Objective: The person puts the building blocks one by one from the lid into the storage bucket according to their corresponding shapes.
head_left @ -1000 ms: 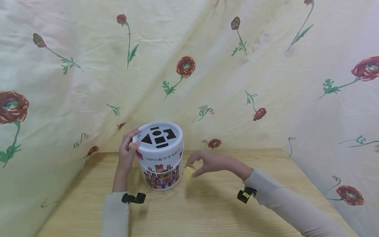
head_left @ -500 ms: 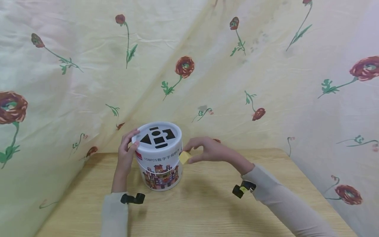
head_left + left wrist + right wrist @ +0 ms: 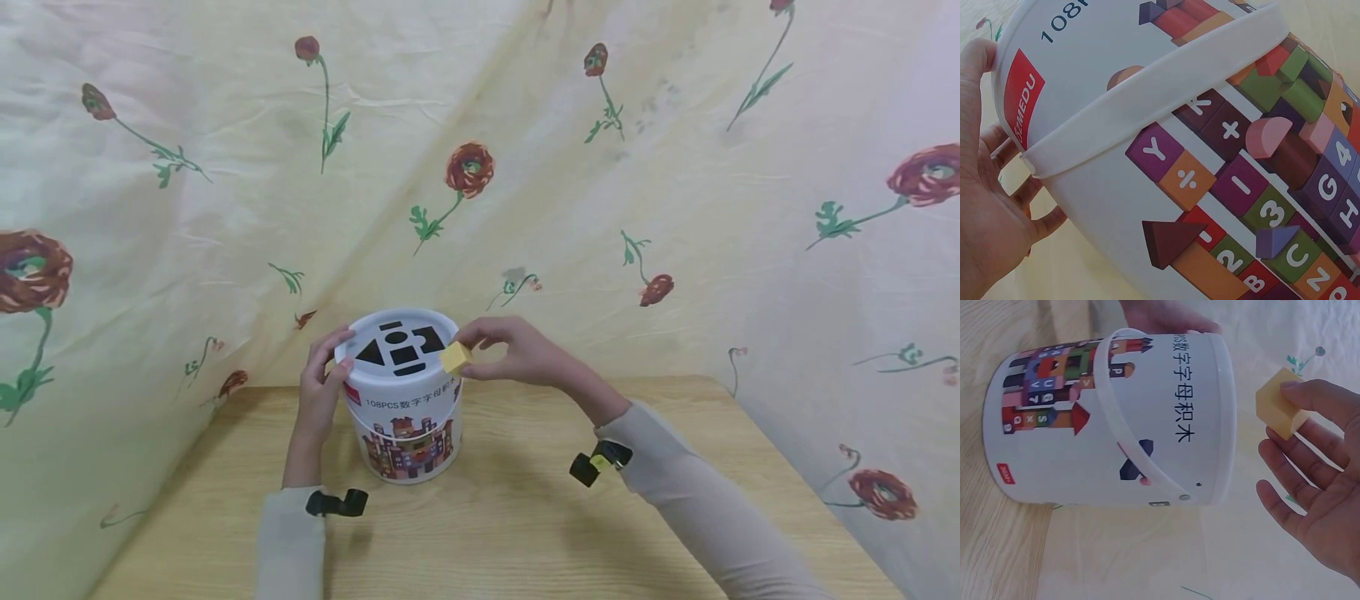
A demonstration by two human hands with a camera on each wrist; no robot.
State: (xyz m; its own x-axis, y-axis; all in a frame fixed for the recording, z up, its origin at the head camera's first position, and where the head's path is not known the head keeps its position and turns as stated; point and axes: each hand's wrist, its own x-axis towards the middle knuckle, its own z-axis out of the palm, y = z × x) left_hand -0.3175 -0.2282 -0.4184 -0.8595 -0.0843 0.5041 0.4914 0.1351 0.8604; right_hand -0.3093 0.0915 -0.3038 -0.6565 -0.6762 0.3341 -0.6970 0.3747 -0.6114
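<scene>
A white toy-block bucket (image 3: 408,417) stands upright on the table, its lid (image 3: 367,321) cut with black shaped holes. My left hand (image 3: 321,379) holds the bucket's left side at the top, fingers and thumb at the rim; in the left wrist view, that hand (image 3: 991,187) lies along the side below the brand label. In my right hand (image 3: 517,350), a yellow block (image 3: 456,358) is pinched between thumb and fingers by the lid's right edge. The right wrist view shows the yellow block (image 3: 1279,403) apart from the bucket, with the other fingers (image 3: 1288,465) spread loosely.
A wooden table (image 3: 480,542) lies under the bucket. Behind and around it hangs a floral cloth (image 3: 375,208). The bucket's white carrying handle (image 3: 1160,87) hangs down across its front.
My right hand has lifted the yellow block from low beside the bucket up to lid height, shifting slightly left. The left hand and bucket have stayed in place.
</scene>
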